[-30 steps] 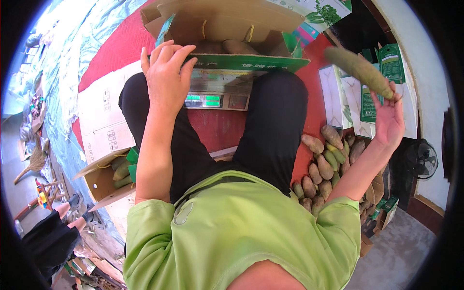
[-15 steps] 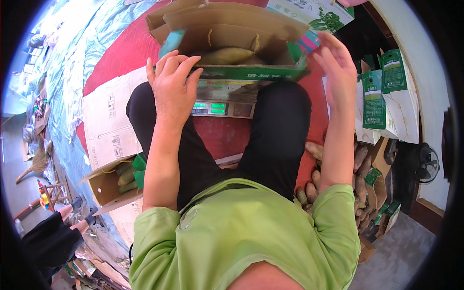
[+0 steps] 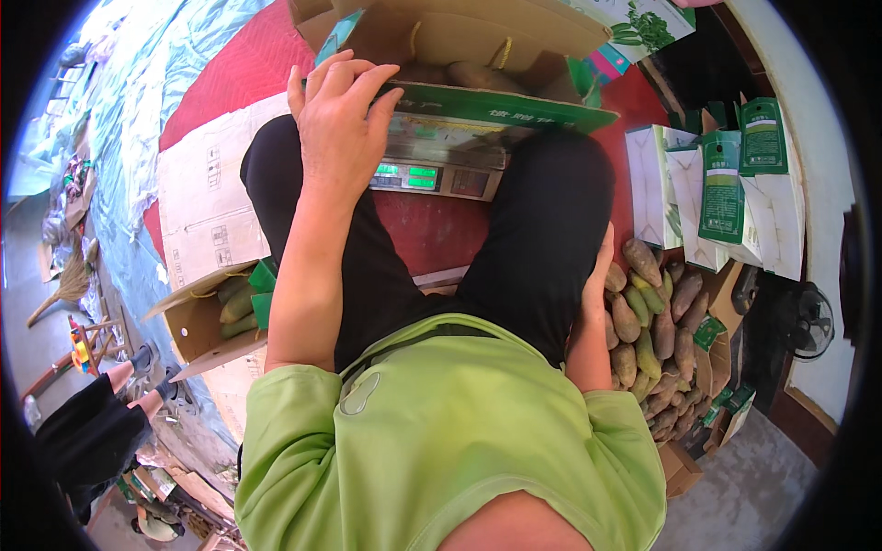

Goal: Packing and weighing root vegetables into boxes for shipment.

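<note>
Head view: gripping carton (image 3: 501,103) at near-left corner with left hand (image 3: 342,119), can't tell for right hand (image 3: 601,266); grasp likely firm, weighty tubers (image 3: 626,318) mid-body.

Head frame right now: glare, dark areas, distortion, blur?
Head view: glare washes out the plastic sheet toward upper left; the inside of the open box is in shadow, dulling the vegetables there; the wall bows at right, with black fisheye corners; left hand shows no obvious motion blur; right hand is partly hidden by the leg.
</note>
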The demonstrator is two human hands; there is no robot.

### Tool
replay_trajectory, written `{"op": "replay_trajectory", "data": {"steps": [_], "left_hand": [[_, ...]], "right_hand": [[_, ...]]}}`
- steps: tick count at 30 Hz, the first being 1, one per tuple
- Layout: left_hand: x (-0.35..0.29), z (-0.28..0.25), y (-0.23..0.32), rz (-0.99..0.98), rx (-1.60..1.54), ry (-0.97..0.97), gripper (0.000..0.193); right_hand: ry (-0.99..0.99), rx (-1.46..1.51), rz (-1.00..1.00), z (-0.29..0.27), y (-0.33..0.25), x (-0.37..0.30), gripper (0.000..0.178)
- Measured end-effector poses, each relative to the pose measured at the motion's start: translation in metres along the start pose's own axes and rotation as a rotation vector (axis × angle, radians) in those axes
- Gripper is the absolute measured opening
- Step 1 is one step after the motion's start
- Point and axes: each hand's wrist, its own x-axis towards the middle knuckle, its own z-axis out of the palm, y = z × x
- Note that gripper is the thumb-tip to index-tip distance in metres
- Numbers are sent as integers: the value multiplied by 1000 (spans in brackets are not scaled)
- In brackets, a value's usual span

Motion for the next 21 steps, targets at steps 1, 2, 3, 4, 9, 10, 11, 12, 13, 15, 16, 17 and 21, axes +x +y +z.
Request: {"op": "replay_trajectory", "data": {"steps": [1, 2, 3, 4, 9, 10, 11, 12, 13, 15, 16, 17, 21], "left_hand": [[0, -1, 1, 0, 4, -18, 22], [-1, -1, 2, 0, 7, -18, 22], [0, 0, 2, 2, 0, -21, 22], [0, 2, 3, 4, -8, -24, 22], [-2, -4, -1, -13, 11, -13, 21], [0, -6, -1, -13, 5, -1, 19], [3, -7, 1, -11, -2, 5, 20], [4, -6, 0, -7, 5, 13, 20], [5, -5, 1, -13, 0, -8, 20], [7, -6, 0, -15, 1, -26, 22], [7, -5, 0, -14, 8, -18, 22], [8, -4, 1, -15, -2, -26, 23], [7, -7, 1, 3, 16, -40, 25]], "right_hand": [[6, 17, -12, -4, 7, 2, 44], [11, 34, -23, -9, 16, 5, 44], [18, 50, -38, -12, 21, 10, 45], [25, 66, -54, -16, 26, 15, 45], [184, 49, -188, -9, -12, 36, 48], [186, 56, -201, -12, -13, 39, 48], [228, 28, -226, -18, -16, 38, 48], [266, 2, -245, -18, -19, 36, 48], [260, -93, -265, -21, -15, 35, 46], [235, -30, -232, -26, -12, 32, 45], [212, 21, -193, -29, -9, 32, 43], [216, 64, -221, -33, -7, 37, 40], [260, -156, -327, -58, -25, 72, 38]]}}
